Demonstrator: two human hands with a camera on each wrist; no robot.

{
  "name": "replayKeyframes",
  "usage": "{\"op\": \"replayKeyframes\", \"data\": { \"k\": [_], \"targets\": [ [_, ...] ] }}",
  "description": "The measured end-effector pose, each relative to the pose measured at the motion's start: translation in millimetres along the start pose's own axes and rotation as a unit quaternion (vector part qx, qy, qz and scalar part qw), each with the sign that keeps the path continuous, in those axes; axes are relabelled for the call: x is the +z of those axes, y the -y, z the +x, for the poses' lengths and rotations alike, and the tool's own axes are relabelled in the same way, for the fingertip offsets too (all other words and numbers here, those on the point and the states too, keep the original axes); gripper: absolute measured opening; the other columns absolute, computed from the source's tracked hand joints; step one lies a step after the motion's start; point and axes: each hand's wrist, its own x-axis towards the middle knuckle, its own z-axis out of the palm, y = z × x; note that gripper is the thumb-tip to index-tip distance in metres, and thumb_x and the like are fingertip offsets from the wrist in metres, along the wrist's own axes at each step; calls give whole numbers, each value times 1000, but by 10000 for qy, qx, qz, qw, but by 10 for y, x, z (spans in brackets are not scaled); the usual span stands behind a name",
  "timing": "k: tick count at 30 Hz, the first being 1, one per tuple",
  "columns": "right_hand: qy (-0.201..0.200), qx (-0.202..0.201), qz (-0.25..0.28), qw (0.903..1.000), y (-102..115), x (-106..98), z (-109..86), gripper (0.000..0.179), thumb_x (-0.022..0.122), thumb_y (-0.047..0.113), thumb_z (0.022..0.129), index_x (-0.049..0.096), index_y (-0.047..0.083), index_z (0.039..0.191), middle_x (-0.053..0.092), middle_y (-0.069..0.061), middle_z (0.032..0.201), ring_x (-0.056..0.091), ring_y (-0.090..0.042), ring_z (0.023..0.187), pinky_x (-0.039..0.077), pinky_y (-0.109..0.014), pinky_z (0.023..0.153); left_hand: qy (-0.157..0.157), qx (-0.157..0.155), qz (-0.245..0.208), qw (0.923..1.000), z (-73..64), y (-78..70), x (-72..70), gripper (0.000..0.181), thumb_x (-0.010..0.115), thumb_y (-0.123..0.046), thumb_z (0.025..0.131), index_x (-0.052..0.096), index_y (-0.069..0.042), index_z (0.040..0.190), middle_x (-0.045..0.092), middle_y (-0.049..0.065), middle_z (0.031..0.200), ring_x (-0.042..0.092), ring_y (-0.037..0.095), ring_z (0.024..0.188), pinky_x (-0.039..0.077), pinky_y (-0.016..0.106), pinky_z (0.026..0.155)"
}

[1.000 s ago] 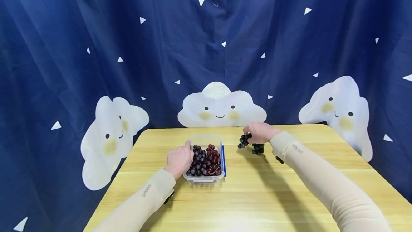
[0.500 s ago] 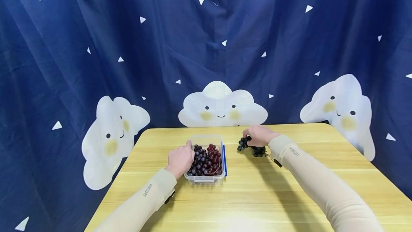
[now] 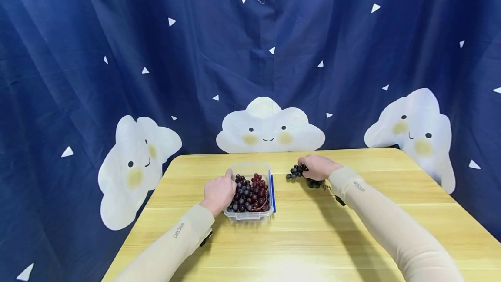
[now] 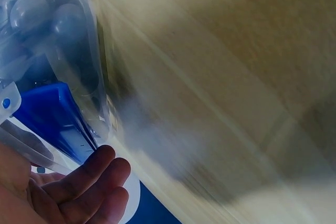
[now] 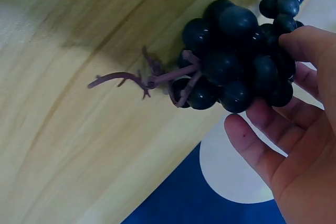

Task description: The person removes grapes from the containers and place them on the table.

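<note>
In the head view, a clear plastic food container [image 3: 247,216] stands left of the table's middle. Dark purple grapes [image 3: 240,195] and red grapes [image 3: 258,188] fill it. My left hand [image 3: 219,191] grips its left rim. From the left wrist view, the curled fingers [image 4: 107,174] lie outside the wall by a blue latch [image 4: 58,121]. To the right, my right hand [image 3: 320,166] holds a bunch of black grapes [image 5: 226,61], thumb on one side and fingers on the other. A brownish bare stem [image 5: 157,77] sticks out of the bunch over the wooden table.
A blue latch strip [image 3: 272,195] flaps down along the container's right side. The pale wooden table [image 3: 297,243] extends around both hands. Behind it hangs a dark blue curtain [image 3: 195,47] with white cloud prints.
The right hand has shifted slightly right, and the black grape bunch has turned, with its left end reaching farther out and its stem pointing right. The left hand and container stay put.
</note>
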Motion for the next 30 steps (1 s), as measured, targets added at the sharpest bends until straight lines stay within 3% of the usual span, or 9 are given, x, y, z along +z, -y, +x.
{"op": "replayKeyframes", "data": {
  "k": [11, 21, 27, 30],
  "targets": [
    [-124, 155, 101, 9998, -42, 104, -59, 47, 67, 16, 93, 57, 3, 137, 64, -20, 128, 62, -38, 117, 49, -53, 100, -2, 14, -27, 10000, -20, -8, -18, 47, 47, -26, 99, 51, -10, 143, 67, 13, 74, 60, 27, 57, 44, 42, 45],
    [-561, 289, 260, 9977, -113, 70, -209, 39, 59, 14, 96, 59, 7, 135, 61, -19, 132, 64, -37, 115, 50, -55, 97, -60, 27, -55, 10000, -7, -13, -24, 47, 47, -26, 99, 50, -10, 143, 63, 11, 67, 55, 23, 52, 41, 40, 42],
    [-502, 149, 393, 9979, -144, 48, -338, 52, 55, -3, 90, 54, 8, 142, 60, -24, 134, 60, -43, 120, 49, -57, 99, -55, 15, -45, 10000, -11, -17, -26, 45, 49, -25, 100, 51, -10, 142, 65, 12, 69, 56, 24, 53, 41, 40, 43],
    [-340, 193, 462, 9982, -145, 52, -393, 58, 59, 2, 93, 46, 8, 149, 57, -27, 139, 57, -45, 125, 47, -58, 101, -75, 25, -29, 10000, -15, -13, -26, 44, 49, -25, 100, 52, -10, 142, 64, 12, 67, 56, 24, 52, 41, 39, 43]
  ]
}}
